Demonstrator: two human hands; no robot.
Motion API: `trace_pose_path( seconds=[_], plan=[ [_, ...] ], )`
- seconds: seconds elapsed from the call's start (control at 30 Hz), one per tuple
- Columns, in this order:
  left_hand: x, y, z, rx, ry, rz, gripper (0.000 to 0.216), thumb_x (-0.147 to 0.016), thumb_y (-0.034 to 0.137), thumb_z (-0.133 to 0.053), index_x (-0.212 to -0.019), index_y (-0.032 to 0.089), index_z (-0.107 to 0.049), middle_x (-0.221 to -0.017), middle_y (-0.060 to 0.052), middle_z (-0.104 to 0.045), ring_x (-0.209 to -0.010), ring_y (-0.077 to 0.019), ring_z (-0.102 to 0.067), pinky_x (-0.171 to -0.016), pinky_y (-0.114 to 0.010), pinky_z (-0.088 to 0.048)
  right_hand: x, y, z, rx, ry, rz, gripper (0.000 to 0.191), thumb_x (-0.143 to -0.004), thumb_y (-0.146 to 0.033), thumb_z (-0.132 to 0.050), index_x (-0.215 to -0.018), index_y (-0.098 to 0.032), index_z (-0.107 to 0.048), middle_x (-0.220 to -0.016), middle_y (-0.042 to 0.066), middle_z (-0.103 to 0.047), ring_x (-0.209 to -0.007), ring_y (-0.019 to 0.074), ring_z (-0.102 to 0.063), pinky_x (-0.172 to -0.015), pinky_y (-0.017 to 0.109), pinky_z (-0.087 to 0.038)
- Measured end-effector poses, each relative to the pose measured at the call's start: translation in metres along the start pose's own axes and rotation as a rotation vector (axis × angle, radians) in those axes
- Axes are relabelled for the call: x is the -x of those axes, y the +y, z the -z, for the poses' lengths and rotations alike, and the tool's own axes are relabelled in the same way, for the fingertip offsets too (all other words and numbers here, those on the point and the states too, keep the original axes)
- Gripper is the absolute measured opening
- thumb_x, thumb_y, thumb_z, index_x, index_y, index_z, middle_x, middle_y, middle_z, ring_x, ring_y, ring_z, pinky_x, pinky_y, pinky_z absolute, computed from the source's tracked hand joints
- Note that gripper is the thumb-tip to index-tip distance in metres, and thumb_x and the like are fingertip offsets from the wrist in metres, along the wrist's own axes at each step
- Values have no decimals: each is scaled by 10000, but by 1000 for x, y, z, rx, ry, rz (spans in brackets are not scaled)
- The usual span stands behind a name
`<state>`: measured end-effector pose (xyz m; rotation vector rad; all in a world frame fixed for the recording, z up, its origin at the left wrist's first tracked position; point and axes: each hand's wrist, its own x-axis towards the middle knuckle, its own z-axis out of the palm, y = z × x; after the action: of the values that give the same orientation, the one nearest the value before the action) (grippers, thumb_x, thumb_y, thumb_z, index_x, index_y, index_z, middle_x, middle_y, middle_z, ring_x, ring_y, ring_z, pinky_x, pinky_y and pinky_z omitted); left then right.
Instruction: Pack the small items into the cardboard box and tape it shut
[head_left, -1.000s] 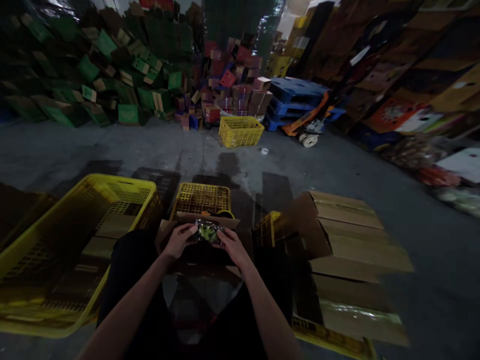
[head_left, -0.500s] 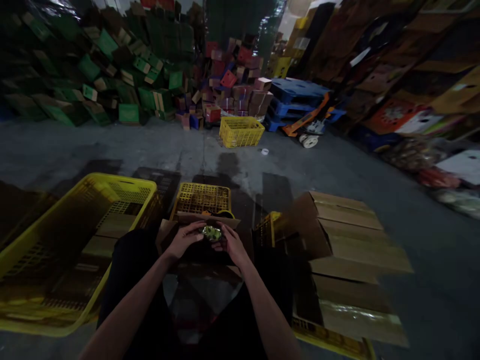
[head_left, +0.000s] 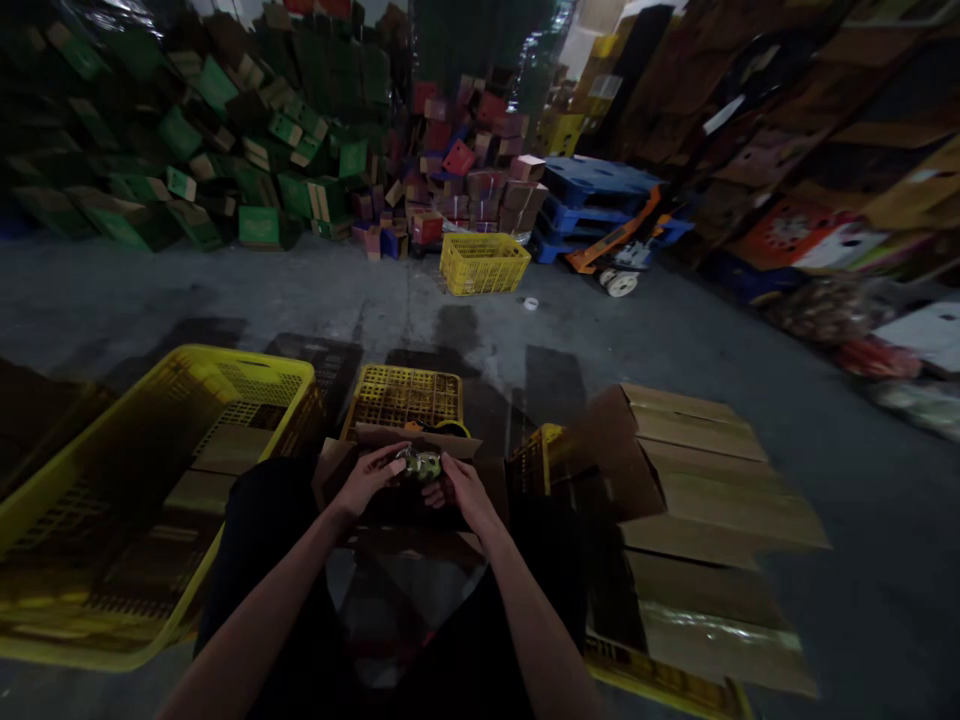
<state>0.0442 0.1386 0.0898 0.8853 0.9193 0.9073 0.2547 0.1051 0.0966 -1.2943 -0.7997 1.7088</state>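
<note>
Between my two hands is a small shiny green packet, its wrapping clear and glinting; I cannot make out what is inside. My left hand pinches its left end, and my right hand grips the right end with fingers curled beneath. Both are just over an open cardboard box that stands between my knees, flaps raised. The inside of the box is dark. Behind its far flap, an upturned yellow crate carries a roll of tape, partly hidden.
At my left stands a large yellow crate with cardboard boxes inside. To the right, several cardboard boxes rest on yellow crates. Farther off are another yellow crate, blue pallets, an orange pallet jack and heaped green boxes.
The green packet has tilted and turned slightly between my hands, and my fingers have shifted on it. The surroundings stay as they were.
</note>
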Motion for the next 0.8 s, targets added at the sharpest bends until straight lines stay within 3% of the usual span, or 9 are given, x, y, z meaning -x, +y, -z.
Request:
trace_pose_path(
  seconds=[0.2, 0.4, 0.47, 0.57, 0.73, 0.8],
  plan=[
    [6, 6, -8, -24, -115, -24, 591, -697, 434, -863, -1210, 173, -730, -1252, -134, -704, -1183, -328, -627, -950, -370, -519, 1, 3, -4, 22, -39, -13, 495, -865, -673, -593, -928, -187, -662, -646, 54, -738, -510, 186, -685, -503, 278, -533],
    [-3, -8, 1, 9, 94, 53, 580, -678, 568, -829, -1053, 130, -771, -1006, -114, -766, -921, -289, -707, -730, -330, -579, 2, -4, 2, 99, 36, 89, 509, -844, -638, -641, -1098, -197, -675, -620, 6, -701, -505, 157, -642, -505, 250, -493],
    [-4, -10, 4, 8, 160, 58, 562, -672, 603, -816, -982, 136, -779, -920, -89, -767, -849, -268, -706, -680, -321, -580, 0, -5, 5, 167, 92, 182, 442, -813, -598, -695, -998, -197, -717, -642, -13, -680, -545, 139, -619, -528, 237, -485],
    [-5, -10, 3, 1, 213, 43, 546, -674, 630, -802, -914, 139, -785, -853, -73, -760, -789, -240, -695, -655, -307, -578, -1, -5, 6, 201, 123, 268, 357, -766, -533, -764, -896, -201, -738, -828, 3, -711, -762, 161, -660, -683, 253, -540],
    [-3, -10, -1, 12, 190, 62, 551, -656, 629, -817, -891, 132, -777, -850, -83, -756, -794, -244, -700, -681, -327, -595, 8, -7, 0, 81, -39, 208, 536, -783, -455, -777, -1281, -313, -640, -1127, 22, -702, -1033, 212, -664, -821, 326, -592],
    [-3, -10, -2, 57, 164, 104, 569, -660, 622, -822, -949, 135, -769, -933, -102, -759, -882, -275, -707, -711, -356, -606, 10, -7, -1, 86, -93, 194, 556, -793, -442, -771, -1315, -320, -626, -1171, 31, -693, -1073, 223, -656, -838, 347, -598]
  ],
)
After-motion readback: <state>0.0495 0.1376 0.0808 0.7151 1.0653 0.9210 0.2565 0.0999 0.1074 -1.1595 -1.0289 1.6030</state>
